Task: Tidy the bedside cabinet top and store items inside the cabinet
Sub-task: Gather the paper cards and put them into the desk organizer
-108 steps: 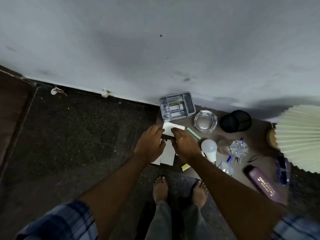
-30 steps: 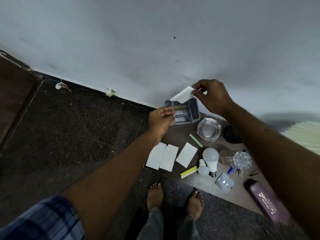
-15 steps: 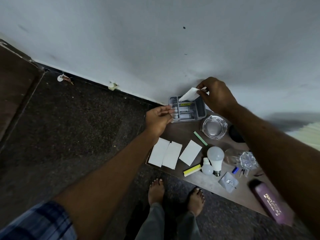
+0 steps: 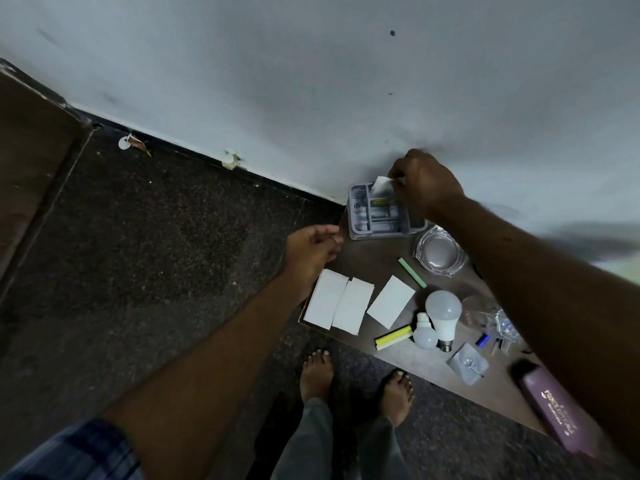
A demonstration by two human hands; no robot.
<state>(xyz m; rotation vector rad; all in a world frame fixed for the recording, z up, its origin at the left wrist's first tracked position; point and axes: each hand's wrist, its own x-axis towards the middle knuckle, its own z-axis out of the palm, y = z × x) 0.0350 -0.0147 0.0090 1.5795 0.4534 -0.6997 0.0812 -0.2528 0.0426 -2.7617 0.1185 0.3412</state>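
Note:
My right hand (image 4: 424,183) pinches a small white paper (image 4: 381,184) right above the back of the grey organiser tray (image 4: 353,216), which stands at the cabinet top's far left corner by the wall. My left hand (image 4: 311,252) hovers at the cabinet's left edge, just left of the tray, fingers loosely curled with nothing in them. Three white cards (image 4: 349,304) lie flat on the brown cabinet top (image 4: 374,258) near its front left.
Also on top are a glass ashtray (image 4: 440,252), a green stick (image 4: 412,272), two white bulbs (image 4: 441,315), a yellow-edged pad (image 4: 393,337), a small plastic bag with screws (image 4: 467,363), clear wrappers and a purple case (image 4: 554,410). My bare feet (image 4: 317,375) stand below the front edge.
My right hand has carried the white paper down from mid-air to the tray. My left hand has drifted slightly left and away from the tray.

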